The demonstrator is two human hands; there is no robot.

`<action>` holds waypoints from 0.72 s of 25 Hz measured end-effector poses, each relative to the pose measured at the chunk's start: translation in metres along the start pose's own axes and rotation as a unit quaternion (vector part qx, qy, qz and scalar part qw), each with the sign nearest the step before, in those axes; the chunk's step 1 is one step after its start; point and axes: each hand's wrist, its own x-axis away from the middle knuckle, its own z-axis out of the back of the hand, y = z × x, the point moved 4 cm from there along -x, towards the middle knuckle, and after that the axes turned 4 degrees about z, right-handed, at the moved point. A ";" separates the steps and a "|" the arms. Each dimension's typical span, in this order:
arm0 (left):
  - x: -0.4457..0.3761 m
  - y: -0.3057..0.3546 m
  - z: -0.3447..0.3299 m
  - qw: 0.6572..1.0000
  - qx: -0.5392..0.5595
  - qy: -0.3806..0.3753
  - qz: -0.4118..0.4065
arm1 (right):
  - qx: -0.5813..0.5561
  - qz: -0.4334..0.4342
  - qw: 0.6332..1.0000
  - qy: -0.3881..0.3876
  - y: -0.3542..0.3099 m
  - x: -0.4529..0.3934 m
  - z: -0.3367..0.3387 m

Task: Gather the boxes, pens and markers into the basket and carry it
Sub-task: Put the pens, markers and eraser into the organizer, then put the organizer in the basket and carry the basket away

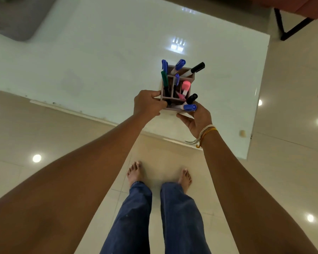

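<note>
Two bare forearms reach forward from the bottom of the view, above blue jeans and bare feet on a pale tiled floor. Out in front, both hands hold a small grey basket, really a compartmented holder, over the near right part of a glossy white table. The left hand grips the near left corner, thumb curled over the rim and fingers wrapped down the side. The right hand, with threads tied at the wrist, cups the near right corner from below, fingers curled under the base.

Markers and pens stand in the compartments, leaning outward: a black marker at the far right, a blue marker and a blue pen at the far side, a green marker on the left, a pink highlighter in the middle, another blue-capped marker lying almost flat over the near rim. No boxes can be made out. Whether the holder rests on the table or is just lifted cannot be told.

It looks light and stiff, probably hard plastic with smooth walls, so a two-sided hold low on the body with one hand under the base seems soundest. The loose, top-heavy markers would likely tumble out if it tilts, especially the flat one at the near edge.

At the far left sits a grey tray-like object; at the far right, a dark chair leg.
</note>
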 end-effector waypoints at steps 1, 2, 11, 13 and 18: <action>0.009 -0.008 0.004 1.000 0.003 -0.001 -0.001 | 0.004 0.003 1.000 -0.001 0.011 0.007 0.003; 0.018 -0.016 0.007 1.000 0.004 -0.003 -0.001 | 0.011 0.006 1.000 -0.004 0.020 0.013 0.007; 0.091 -0.073 0.045 0.998 0.030 0.044 0.023 | 0.099 0.073 0.989 -0.077 0.067 0.074 0.013; 0.094 -0.082 0.067 0.998 0.034 0.052 0.024 | 0.132 0.075 0.983 -0.101 0.073 0.084 -0.004; 0.082 -0.094 0.142 0.995 0.043 0.085 0.022 | 0.171 0.070 0.975 -0.120 0.087 0.096 -0.080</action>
